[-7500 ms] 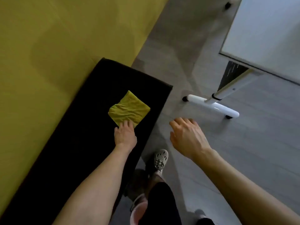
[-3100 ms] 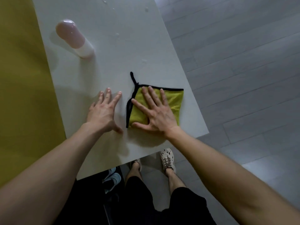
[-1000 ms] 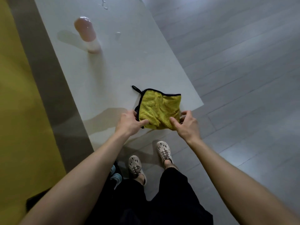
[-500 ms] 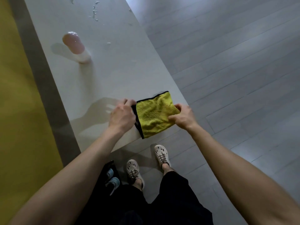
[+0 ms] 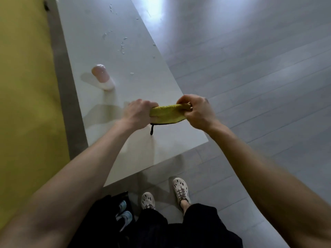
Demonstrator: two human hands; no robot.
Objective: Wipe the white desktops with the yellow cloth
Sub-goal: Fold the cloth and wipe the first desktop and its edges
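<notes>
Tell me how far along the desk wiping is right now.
Done: the near end of the white desktop shows no droplets, so it looks wiped. In hand: the left hand and right hand grip the yellow cloth by its ends, bunched and apparently held just above the surface. Left: droplets dot the far part, beyond the pink bottle standing near the left edge.

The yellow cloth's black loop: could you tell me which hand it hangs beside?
The left hand: the black loop dangles just below it, while the right hand grips the yellow cloth at its opposite end.
</notes>
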